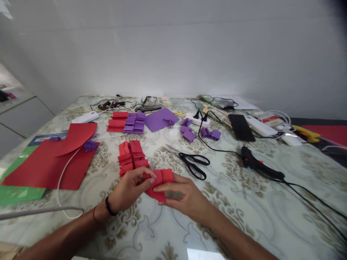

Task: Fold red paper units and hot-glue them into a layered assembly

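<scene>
Head view, left hand [130, 189] and right hand [187, 196] pinching folded red paper [159, 176], forearms [69, 229] converging

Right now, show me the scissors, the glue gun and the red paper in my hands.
Scissors [183, 156]: head view, where the black handles meet.
Glue gun [255, 163]: head view, on its black body.
Held red paper [159, 178]: head view, on its upper face.

The person's left forearm [69, 229] and right forearm [235, 231] extend inward from either side. The left hand [132, 186] shows thumb and index finger closed in a pinch; the right hand [187, 195] grips, digits pointing leftward.
</scene>
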Demonstrator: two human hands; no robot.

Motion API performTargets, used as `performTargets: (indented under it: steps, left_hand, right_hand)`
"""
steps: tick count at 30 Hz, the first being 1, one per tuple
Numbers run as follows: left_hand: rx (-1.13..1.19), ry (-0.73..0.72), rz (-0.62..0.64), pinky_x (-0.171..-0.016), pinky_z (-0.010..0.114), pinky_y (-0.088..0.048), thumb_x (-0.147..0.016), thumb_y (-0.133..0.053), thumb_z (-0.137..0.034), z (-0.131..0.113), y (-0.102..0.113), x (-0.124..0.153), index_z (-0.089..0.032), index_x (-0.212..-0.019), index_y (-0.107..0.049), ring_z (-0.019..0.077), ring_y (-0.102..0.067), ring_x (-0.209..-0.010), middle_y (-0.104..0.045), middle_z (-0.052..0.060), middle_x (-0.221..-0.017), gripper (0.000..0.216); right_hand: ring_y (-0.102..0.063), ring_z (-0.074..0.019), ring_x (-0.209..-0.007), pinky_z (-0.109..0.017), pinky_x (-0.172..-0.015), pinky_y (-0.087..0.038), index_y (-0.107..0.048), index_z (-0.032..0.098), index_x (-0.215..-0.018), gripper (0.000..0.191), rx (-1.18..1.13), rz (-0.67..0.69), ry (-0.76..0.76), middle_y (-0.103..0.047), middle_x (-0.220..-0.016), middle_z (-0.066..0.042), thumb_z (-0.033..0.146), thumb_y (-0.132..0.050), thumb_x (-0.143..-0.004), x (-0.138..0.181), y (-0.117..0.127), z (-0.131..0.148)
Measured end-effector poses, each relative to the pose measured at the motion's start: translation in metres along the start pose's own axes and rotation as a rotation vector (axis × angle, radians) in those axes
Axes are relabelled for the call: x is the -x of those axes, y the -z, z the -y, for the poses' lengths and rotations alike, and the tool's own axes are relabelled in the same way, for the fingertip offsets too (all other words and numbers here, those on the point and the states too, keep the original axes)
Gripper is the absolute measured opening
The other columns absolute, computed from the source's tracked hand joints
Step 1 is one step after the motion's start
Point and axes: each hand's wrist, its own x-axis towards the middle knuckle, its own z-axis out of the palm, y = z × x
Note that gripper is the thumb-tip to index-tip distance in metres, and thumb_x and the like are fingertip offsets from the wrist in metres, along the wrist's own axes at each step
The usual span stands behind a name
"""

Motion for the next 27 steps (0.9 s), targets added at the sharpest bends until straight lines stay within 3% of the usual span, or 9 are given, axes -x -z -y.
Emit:
performTargets:
  steps: [5,9,12,15,18,22,27]
  left_hand:
    - [0.118,0.039,0.098,-0.053,0.021,-0.034,-0.093,-0.069,-0.034,-0.005,0.006,0.003,-0.016,-0.107,-0.068,0.0101,-0.047,-0.058,-0.059,-0.002,-0.072,0.022]
    - [0.105,-0.010,0.121,-0.051,0.022,-0.031,-0.096,-0.068,-0.036,-0.004,0.012,0.005,-0.016,-0.105,-0.076,0.0092,-0.043,-0.057,-0.060,-0.001,-0.071,0.023]
    - [0.091,-0.009,0.127,-0.051,0.021,-0.036,-0.097,-0.068,-0.039,-0.005,0.013,0.006,-0.015,-0.106,-0.078,0.0099,-0.049,-0.057,-0.065,0.001,-0.073,0.027]
    - [0.178,-0.020,0.173,-0.067,0.023,-0.054,-0.087,-0.082,-0.035,-0.005,0.010,0.007,-0.017,-0.111,-0.076,0.0159,-0.069,-0.076,-0.075,0.006,-0.092,0.031]
    - [0.202,-0.082,0.177,-0.086,0.031,-0.061,-0.080,-0.088,-0.026,-0.004,0.006,0.008,-0.019,-0.108,-0.075,0.0219,-0.076,-0.095,-0.078,0.007,-0.104,0.032]
    - [0.029,-0.167,0.082,-0.075,0.024,-0.061,-0.087,-0.080,-0.024,-0.004,0.002,0.009,-0.018,-0.092,-0.077,0.0175,-0.076,-0.081,-0.079,0.004,-0.090,0.009]
    - [-0.011,-0.161,0.022,-0.063,0.019,-0.055,-0.090,-0.077,-0.026,-0.006,0.001,0.008,-0.018,-0.085,-0.080,0.0139,-0.071,-0.069,-0.077,0.003,-0.078,0.009]
  right_hand:
    - [-0.074,-0.0222,-0.100,-0.033,-0.084,-0.064,-0.085,0.029,-0.105,0.023,0.008,-0.053,0.033,-0.076,-0.112,-0.006,0.030,-0.088,-0.082,-0.001,0.002,0.007]
    - [-0.072,-0.0205,-0.089,-0.033,-0.083,-0.058,-0.086,0.027,-0.095,0.008,0.090,-0.119,0.053,-0.077,-0.096,-0.005,0.029,-0.080,-0.091,-0.002,0.003,0.014]
    - [-0.069,-0.0187,-0.080,-0.030,-0.075,-0.054,-0.084,0.023,-0.086,0.010,0.097,-0.185,0.010,-0.075,-0.086,-0.004,0.029,-0.077,-0.092,-0.002,0.001,0.017]
    - [-0.065,-0.0162,-0.072,-0.027,-0.066,-0.050,-0.080,0.021,-0.079,0.017,0.033,-0.228,-0.046,-0.071,-0.079,-0.003,0.029,-0.074,-0.093,-0.001,-0.002,0.018]
    - [-0.064,-0.0153,-0.069,-0.025,-0.062,-0.050,-0.077,0.020,-0.076,0.022,-0.070,-0.244,-0.094,-0.068,-0.078,-0.002,0.033,-0.073,-0.093,0.000,-0.003,0.019]
    - [-0.065,-0.0142,-0.066,-0.024,-0.063,-0.051,-0.074,0.019,-0.077,0.025,-0.183,-0.236,-0.151,-0.068,-0.077,-0.002,0.038,-0.072,-0.093,0.000,-0.003,0.020]
    - [-0.067,-0.0150,-0.071,-0.024,-0.068,-0.053,-0.074,0.020,-0.083,0.020,-0.252,-0.208,-0.191,-0.071,-0.079,-0.001,0.037,-0.072,-0.092,0.000,-0.005,0.021]
